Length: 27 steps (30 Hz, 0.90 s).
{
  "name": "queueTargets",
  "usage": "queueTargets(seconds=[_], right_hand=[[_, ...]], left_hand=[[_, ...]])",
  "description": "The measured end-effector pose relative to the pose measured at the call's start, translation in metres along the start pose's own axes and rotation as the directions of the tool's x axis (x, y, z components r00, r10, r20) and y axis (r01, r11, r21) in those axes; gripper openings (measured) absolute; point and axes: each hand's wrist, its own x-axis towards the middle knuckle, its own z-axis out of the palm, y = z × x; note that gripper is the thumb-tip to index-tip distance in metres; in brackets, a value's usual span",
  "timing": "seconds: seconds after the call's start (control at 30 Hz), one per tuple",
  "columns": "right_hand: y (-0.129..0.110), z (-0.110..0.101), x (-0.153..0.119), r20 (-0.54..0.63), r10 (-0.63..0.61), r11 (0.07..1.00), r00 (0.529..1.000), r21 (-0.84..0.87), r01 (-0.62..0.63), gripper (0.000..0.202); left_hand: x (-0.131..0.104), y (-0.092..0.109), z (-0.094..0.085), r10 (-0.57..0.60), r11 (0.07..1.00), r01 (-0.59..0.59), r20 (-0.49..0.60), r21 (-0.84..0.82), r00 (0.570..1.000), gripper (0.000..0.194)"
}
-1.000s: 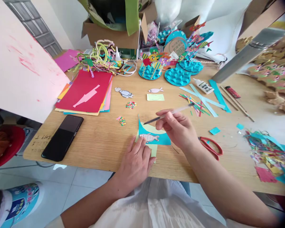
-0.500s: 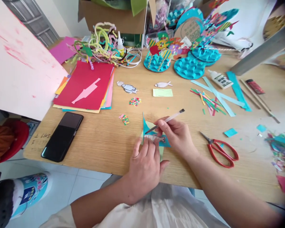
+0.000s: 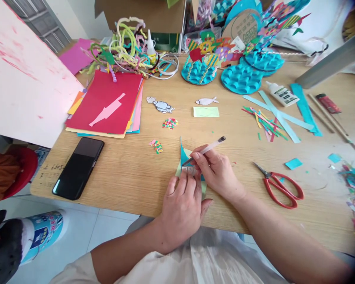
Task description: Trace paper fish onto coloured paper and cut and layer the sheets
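My left hand [image 3: 182,207] lies flat near the table's front edge, fingers stretched forward and thumb apart. Its fingertips press on a small pale fish cut-out [image 3: 189,170], which is mostly covered. Under the cut-out is a piece of blue paper [image 3: 183,153], with light green paper [image 3: 204,192] showing below it. A slim pen [image 3: 211,146] with a clear barrel and dark cap end is pinched in my right hand [image 3: 220,173]. The pen's tip meets the blue paper by the left end of the cut-out. Part of the blue sheet is hidden behind both hands.
Red-handled scissors [image 3: 284,189] lie to the right. A black phone [image 3: 78,169] and stacked coloured paper [image 3: 106,86] are on the left. Further back are more fish cut-outs [image 3: 163,106], a glue bottle [image 3: 282,94], paper strips [image 3: 279,112] and blue egg-tray crafts [image 3: 241,79].
My right hand has shifted slightly left and down over the paper, now covering the tail of the fish cut-out. The pen tip stays near its left end. The view has tilted slightly.
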Motion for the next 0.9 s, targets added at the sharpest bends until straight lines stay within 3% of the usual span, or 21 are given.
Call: queueTargets(seconds=[0.47,0.9], right_hand=[[-0.0002,0.0004,0.0016,0.018,-0.049,0.998,0.999,-0.048,0.050,0.022],[0.0004,0.0008,0.0027,-0.019,-0.022,0.998,1.000,-0.061,0.021,0.024]], left_hand=[[0.0003,-0.0002,-0.0004,-0.001,1.000,0.001,0.002,-0.015,1.000,0.052],[0.0013,-0.0012,-0.0013,0.012,1.000,-0.012,0.012,0.001,1.000,0.052]])
